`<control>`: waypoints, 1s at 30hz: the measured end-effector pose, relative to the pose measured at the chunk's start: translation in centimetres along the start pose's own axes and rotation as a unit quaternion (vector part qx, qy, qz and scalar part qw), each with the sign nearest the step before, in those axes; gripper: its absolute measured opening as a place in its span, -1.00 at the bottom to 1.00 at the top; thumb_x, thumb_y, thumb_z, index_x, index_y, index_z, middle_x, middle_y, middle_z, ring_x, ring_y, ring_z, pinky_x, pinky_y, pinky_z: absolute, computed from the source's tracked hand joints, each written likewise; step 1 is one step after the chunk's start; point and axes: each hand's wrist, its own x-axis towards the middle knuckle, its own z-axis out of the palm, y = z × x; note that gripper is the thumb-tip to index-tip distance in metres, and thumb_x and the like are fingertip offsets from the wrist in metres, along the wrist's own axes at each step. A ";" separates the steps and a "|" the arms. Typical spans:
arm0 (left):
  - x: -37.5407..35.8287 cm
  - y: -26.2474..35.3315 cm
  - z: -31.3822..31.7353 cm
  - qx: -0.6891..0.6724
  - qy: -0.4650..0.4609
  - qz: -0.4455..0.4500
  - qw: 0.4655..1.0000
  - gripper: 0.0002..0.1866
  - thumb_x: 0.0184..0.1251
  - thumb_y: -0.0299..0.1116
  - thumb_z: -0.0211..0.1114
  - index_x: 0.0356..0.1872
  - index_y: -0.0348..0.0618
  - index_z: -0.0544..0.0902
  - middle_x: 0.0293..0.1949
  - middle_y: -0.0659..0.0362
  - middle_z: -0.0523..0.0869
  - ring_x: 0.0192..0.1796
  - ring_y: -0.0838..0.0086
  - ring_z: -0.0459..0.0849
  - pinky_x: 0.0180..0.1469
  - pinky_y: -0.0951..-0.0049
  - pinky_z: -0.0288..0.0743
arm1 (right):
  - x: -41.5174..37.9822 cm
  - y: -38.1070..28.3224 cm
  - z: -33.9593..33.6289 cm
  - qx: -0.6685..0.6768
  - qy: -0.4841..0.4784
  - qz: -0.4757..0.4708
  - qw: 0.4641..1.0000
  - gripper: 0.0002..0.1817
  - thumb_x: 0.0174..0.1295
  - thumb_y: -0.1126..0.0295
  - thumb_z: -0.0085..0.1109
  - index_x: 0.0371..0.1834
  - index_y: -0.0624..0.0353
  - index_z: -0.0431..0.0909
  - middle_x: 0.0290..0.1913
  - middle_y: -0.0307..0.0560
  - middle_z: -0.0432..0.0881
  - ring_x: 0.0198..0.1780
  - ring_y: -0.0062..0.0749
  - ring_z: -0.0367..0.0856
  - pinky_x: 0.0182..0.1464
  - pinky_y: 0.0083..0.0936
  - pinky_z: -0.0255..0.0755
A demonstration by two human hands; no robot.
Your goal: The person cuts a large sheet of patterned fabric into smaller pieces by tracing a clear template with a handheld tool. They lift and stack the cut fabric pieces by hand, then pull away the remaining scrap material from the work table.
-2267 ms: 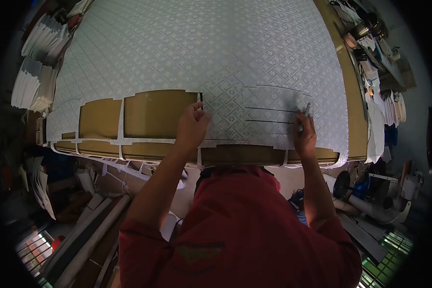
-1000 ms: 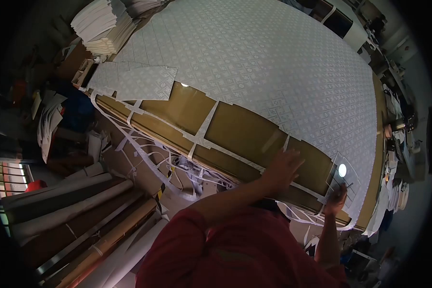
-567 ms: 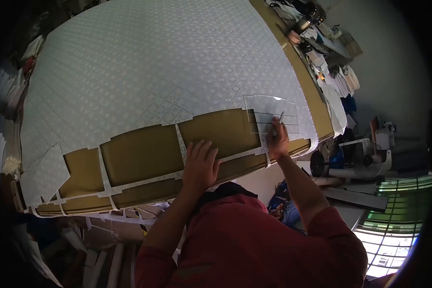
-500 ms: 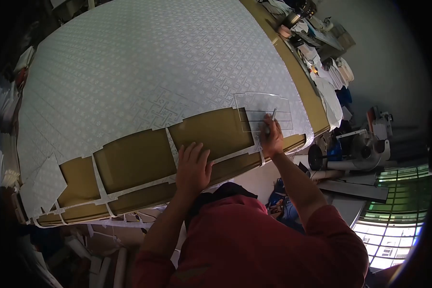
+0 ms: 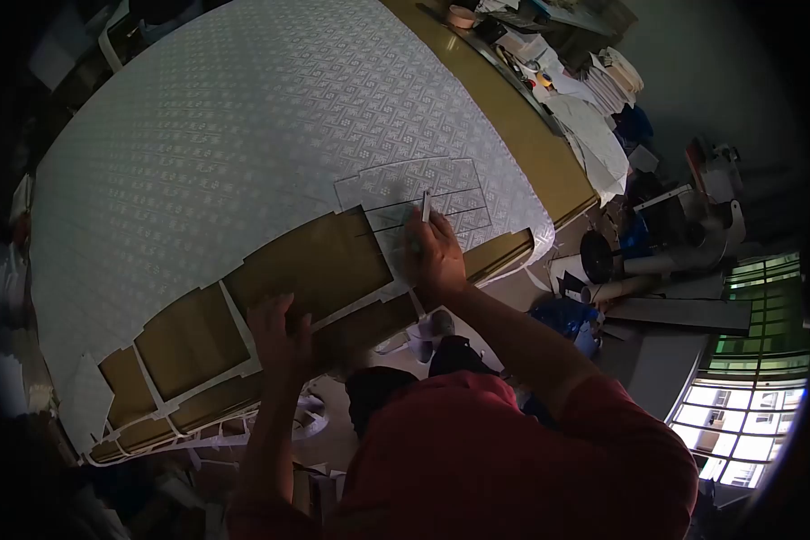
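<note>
A clear template marked with dark lines lies on the pale patterned fabric, its left part reaching over the corner of a cut-out. My right hand is closed around a slim, pale pen-like tool, held upright over the template. To the left, my left hand has its fingers apart and holds nothing. It is over the front strip of the fabric, beside a large cut-out where the brown tabletop shows.
Narrow fabric strips run between the cut-outs. Papers, a tape roll and tools crowd the table's right side. A fan and rolled material stand on the right, near a barred window.
The view has turned and shifted, so the table and both hands appear further left. My left hand's fingers are more spread and bent. The right hand keeps the pen-like tool over the template.
</note>
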 end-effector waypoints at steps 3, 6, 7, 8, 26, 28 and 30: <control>2.4 5.0 3.2 -0.054 -0.001 -0.082 0.995 -0.41 0.31 -0.35 0.46 0.35 -0.23 0.51 0.32 -0.15 0.55 0.42 -0.15 0.46 0.48 -0.11 0.33 | 0.6 1.0 -2.2 0.044 -0.025 -0.012 0.999 -0.49 0.21 0.46 0.32 0.26 0.22 0.46 0.18 0.22 0.67 0.32 0.35 0.53 0.42 0.12 0.38; 5.4 10.5 7.7 -0.007 0.035 -0.070 0.997 -0.30 0.32 -0.34 0.47 0.45 -0.25 0.42 0.41 -0.23 0.47 0.47 -0.17 0.41 0.50 -0.03 0.31 | -0.3 3.9 -4.2 0.205 -0.112 0.007 0.972 -0.61 0.23 0.45 0.33 0.12 0.10 0.49 0.20 0.22 0.66 0.32 0.34 0.53 0.39 0.06 0.44; 6.3 11.8 9.2 -0.015 0.049 -0.092 0.994 -0.27 0.31 -0.31 0.49 0.47 -0.22 0.41 0.44 -0.25 0.43 0.49 -0.18 0.39 0.51 -0.06 0.29 | -0.6 5.4 -5.8 0.213 -0.124 0.007 0.969 -0.62 0.23 0.47 0.33 0.11 0.08 0.49 0.20 0.22 0.66 0.32 0.33 0.53 0.37 0.04 0.47; 6.9 12.7 10.4 -0.024 0.065 -0.113 0.991 -0.24 0.30 -0.29 0.50 0.50 -0.20 0.39 0.48 -0.28 0.39 0.51 -0.20 0.36 0.52 -0.09 0.26 | -0.7 7.1 -7.5 0.219 -0.136 0.005 0.966 -0.63 0.23 0.49 0.34 0.10 0.06 0.49 0.19 0.21 0.66 0.32 0.32 0.53 0.34 0.01 0.50; 7.4 14.7 12.8 0.091 -0.018 0.006 0.996 -0.23 0.16 -0.21 0.60 0.40 -0.15 0.50 0.50 -0.21 0.40 0.51 -0.24 0.35 0.52 -0.17 0.26 | -1.2 20.7 -14.3 0.114 -0.129 -0.004 0.985 -0.56 0.18 0.48 0.42 0.11 0.03 0.48 0.19 0.14 0.71 0.32 0.21 0.56 0.32 -0.03 0.52; 8.0 13.4 12.7 0.083 -0.034 0.020 0.996 -0.22 0.15 -0.19 0.61 0.41 -0.14 0.50 0.51 -0.21 0.39 0.51 -0.23 0.34 0.54 -0.18 0.24 | -1.3 20.3 -14.1 0.109 -0.102 0.026 0.988 -0.56 0.15 0.45 0.46 0.07 0.04 0.50 0.24 0.14 0.70 0.28 0.20 0.58 0.25 -0.05 0.56; 8.4 12.7 13.0 0.069 -0.047 0.034 0.996 -0.21 0.14 -0.17 0.61 0.41 -0.14 0.50 0.51 -0.21 0.38 0.52 -0.23 0.33 0.55 -0.19 0.22 | -1.1 19.9 -14.1 0.113 -0.101 0.036 0.988 -0.56 0.14 0.44 0.48 0.07 0.05 0.51 0.25 0.14 0.69 0.26 0.19 0.59 0.22 -0.05 0.57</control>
